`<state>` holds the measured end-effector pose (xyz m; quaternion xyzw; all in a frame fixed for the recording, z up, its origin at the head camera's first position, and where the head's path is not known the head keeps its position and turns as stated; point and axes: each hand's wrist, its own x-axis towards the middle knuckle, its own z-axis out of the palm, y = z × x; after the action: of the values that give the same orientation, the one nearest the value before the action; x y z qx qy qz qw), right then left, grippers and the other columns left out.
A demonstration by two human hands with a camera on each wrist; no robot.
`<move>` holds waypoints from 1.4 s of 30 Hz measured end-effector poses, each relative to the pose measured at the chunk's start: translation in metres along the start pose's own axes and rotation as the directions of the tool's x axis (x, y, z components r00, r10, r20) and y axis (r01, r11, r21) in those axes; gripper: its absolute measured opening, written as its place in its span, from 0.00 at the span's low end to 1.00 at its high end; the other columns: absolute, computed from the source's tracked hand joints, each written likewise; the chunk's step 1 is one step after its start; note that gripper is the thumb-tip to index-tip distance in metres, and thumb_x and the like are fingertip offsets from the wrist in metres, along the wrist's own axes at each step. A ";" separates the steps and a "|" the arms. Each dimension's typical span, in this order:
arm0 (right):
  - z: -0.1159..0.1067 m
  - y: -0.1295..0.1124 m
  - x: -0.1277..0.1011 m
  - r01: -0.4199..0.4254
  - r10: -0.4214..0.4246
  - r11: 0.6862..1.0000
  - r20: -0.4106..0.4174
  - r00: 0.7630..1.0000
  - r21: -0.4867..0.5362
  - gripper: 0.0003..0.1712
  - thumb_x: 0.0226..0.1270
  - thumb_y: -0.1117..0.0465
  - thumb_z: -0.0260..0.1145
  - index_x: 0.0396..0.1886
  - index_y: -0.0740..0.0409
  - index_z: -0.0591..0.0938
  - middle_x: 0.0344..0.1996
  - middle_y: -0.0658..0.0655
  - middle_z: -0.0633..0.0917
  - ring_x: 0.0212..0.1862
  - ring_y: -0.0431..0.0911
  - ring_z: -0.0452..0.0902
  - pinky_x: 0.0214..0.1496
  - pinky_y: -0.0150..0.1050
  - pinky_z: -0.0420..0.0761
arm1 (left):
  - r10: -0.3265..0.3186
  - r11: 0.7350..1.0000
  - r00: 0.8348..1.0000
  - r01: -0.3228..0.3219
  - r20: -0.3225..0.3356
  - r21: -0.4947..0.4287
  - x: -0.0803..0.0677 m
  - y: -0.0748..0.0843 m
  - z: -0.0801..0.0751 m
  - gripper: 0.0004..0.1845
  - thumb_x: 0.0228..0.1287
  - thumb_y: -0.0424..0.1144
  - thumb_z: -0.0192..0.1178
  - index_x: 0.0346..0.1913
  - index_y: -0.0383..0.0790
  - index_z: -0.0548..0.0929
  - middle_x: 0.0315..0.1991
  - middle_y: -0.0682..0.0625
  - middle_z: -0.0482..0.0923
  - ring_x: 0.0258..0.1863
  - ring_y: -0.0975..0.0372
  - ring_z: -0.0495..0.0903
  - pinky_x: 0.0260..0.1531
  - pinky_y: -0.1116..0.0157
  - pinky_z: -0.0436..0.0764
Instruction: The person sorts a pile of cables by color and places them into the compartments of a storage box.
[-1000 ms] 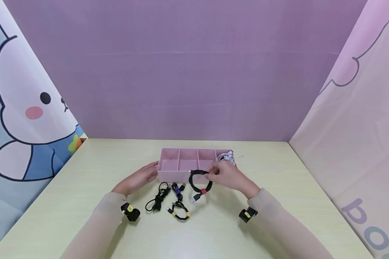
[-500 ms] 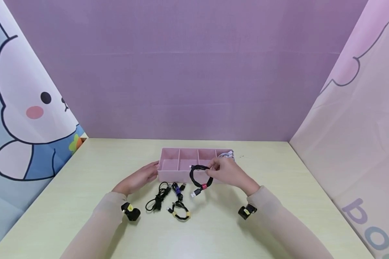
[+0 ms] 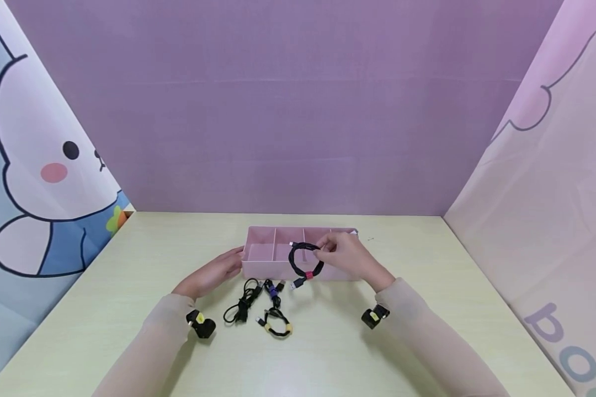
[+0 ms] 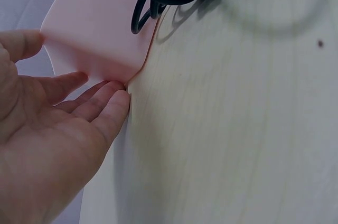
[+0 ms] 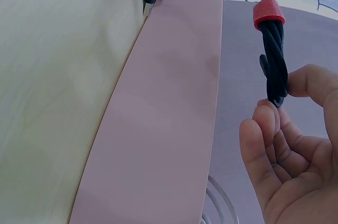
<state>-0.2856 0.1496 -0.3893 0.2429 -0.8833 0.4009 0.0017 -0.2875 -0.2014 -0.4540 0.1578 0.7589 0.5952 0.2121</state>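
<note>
My right hand (image 3: 350,256) pinches a coiled black USB cable (image 3: 292,262) with a red strap between thumb and fingers. The coil hangs over the front of a pink divided box (image 3: 265,270). In the right wrist view the coil (image 5: 274,55) is seen edge-on, beyond the box's rim. My left hand (image 3: 216,273) touches the box's left end; in the left wrist view its extended fingers (image 4: 108,110) lie along that wall and the thumb meets the rim. White cable strands (image 5: 222,197) show at the box's right part, mostly hidden by my right hand in the head view.
Before the box lie a bundled black cable (image 3: 243,305), a cable with a purple strap (image 3: 272,293) and a small coil with yellow ties (image 3: 278,334). A purple backdrop (image 3: 288,138) stands behind the table, with printed cloth panels at both sides.
The right hand has lifted the red-strapped cable and moved it slightly away from the person, up over the box's front edge. The left hand has stayed at the box's left end.
</note>
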 end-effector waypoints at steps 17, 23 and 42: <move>0.000 -0.004 0.012 -0.034 0.035 0.999 -0.025 0.999 0.040 0.08 0.67 0.56 0.69 0.40 0.55 0.87 0.29 0.49 0.85 0.29 0.44 0.78 0.28 0.37 0.81 | 0.004 1.000 1.000 -0.004 0.000 0.007 0.001 0.000 0.001 0.34 0.84 0.51 0.35 0.80 0.33 0.43 0.77 0.35 0.52 0.76 0.44 0.53 0.75 0.51 0.54; 0.000 -0.004 0.017 -0.046 0.046 0.999 -0.028 0.999 0.007 0.08 0.68 0.55 0.69 0.41 0.54 0.87 0.29 0.48 0.85 0.29 0.44 0.78 0.26 0.37 0.80 | 0.004 1.000 1.000 -0.004 0.000 0.008 0.001 0.001 0.001 0.34 0.84 0.50 0.35 0.80 0.33 0.44 0.77 0.35 0.51 0.76 0.44 0.53 0.75 0.51 0.54; 0.003 -0.002 0.036 -0.061 0.060 0.998 -0.035 0.998 -0.029 0.10 0.67 0.51 0.68 0.41 0.51 0.88 0.30 0.45 0.86 0.33 0.43 0.80 0.36 0.39 0.81 | 0.011 1.000 1.000 -0.012 0.002 0.015 0.001 0.000 0.000 0.33 0.84 0.49 0.34 0.80 0.33 0.43 0.78 0.35 0.50 0.76 0.44 0.52 0.75 0.51 0.54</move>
<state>-0.3158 0.1314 -0.3831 0.2089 -0.8960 0.3918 0.0084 -0.2881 -0.2006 -0.4538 0.1643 0.7622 0.5905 0.2083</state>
